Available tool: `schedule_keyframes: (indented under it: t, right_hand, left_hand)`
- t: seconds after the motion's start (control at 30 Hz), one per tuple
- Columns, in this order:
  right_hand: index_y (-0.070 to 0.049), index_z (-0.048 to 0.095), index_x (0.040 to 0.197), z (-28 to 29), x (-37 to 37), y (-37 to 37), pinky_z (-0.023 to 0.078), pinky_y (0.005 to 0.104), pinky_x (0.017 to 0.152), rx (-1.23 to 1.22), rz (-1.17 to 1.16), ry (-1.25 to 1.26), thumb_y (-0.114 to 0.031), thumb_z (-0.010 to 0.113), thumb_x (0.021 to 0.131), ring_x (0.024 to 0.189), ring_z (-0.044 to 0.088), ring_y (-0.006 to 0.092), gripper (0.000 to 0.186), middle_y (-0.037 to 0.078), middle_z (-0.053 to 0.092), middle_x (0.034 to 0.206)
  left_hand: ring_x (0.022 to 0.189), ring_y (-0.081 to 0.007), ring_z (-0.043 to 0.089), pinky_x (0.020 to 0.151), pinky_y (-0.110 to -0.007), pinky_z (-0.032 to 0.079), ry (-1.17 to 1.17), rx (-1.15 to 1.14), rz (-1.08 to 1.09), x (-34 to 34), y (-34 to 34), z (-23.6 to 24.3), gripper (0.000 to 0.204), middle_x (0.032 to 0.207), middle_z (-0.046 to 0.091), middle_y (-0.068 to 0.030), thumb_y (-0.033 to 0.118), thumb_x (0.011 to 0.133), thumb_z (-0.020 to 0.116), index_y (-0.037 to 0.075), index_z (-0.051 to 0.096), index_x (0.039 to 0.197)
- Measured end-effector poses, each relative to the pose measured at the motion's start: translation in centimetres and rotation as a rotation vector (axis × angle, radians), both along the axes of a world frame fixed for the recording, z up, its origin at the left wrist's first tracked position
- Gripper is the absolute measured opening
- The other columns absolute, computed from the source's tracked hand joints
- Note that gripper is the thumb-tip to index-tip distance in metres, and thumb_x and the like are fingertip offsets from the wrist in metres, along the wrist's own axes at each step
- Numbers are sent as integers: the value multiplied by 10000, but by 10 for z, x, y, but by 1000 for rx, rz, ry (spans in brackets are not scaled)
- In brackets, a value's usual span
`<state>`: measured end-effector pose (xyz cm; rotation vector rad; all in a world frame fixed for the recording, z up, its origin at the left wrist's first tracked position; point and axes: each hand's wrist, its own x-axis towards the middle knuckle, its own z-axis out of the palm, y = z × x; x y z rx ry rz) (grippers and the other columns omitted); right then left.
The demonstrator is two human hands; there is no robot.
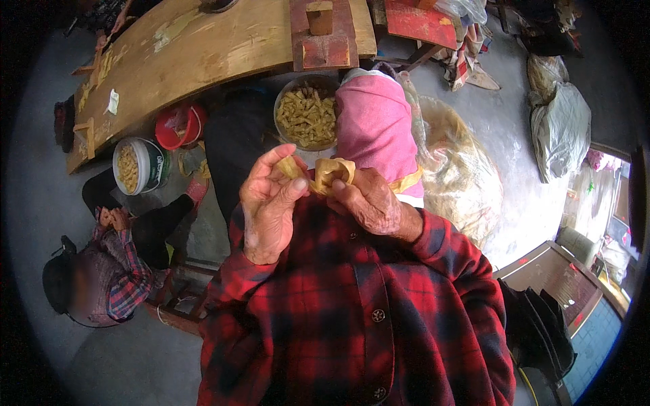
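In front of my chest, a soft yellowish-brown strip (336, 167) is curled into an open loop, with its tail running to the left. My right hand (376, 203) grips the looped part between thumb and fingers. My left hand (269, 203) pinches the other end between thumb and fingertips, the remaining fingers partly raised. I cannot tell exactly what material the strip is. Beyond my hands, a round metal basin (277, 128) holds many short pieces of similar colour. A pink cloth (376, 115) covers my leg just right of the basin.
A long wooden table (223, 40) spans the far side. To the left are a red bucket (193, 132), a white-and-dark bucket (143, 166) filled with pale pieces, and a seated person (118, 271) in a dark hat. A large translucent sack (460, 162) lies to the right.
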<state>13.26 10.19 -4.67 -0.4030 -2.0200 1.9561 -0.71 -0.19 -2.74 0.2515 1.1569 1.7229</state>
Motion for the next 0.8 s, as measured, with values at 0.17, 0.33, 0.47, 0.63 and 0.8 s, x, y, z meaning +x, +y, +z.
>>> schedule_keyframes:
  t: [0.17,0.33,0.47,0.63,0.8]
  right_hand:
    - [22,469,902,-5,-5,2,378,403,458,422,-23,198,-62,474,844,501,481,324,103,150,451,621]
    - [22,484,871,-17,-4,2,363,407,460,343,99,154,-69,493,823,505,472,313,103,154,430,649]
    - [14,463,805,-16,-4,1,360,404,474,445,111,127,-95,469,846,531,470,306,116,152,428,678]
    - [10,454,791,-1,-5,1,358,408,479,287,61,92,-103,470,847,538,470,309,128,159,444,705]
    - [27,482,891,-4,-2,0,366,428,490,476,68,168,-120,458,873,576,493,352,151,176,464,697]
  left_hand:
    - [891,-144,587,797,-263,487,-27,-33,31,5,-2,-9,358,1032,582,-100,-8,799,617,-22,504,1138]
    - [992,-186,568,866,-292,455,176,-47,-20,6,-2,-12,180,1127,567,-142,-23,838,541,-55,585,1009]
    - [1011,-187,563,861,-281,456,327,-41,-77,5,-1,-9,209,1151,554,-162,-32,822,568,-96,583,1020]
    - [1058,-214,535,868,-294,444,597,64,-188,5,-1,8,225,1213,514,-170,-4,824,580,-93,587,1031]
    - [1040,-209,537,848,-288,456,647,27,-149,12,-1,8,179,1198,513,-161,15,822,593,-87,601,969]
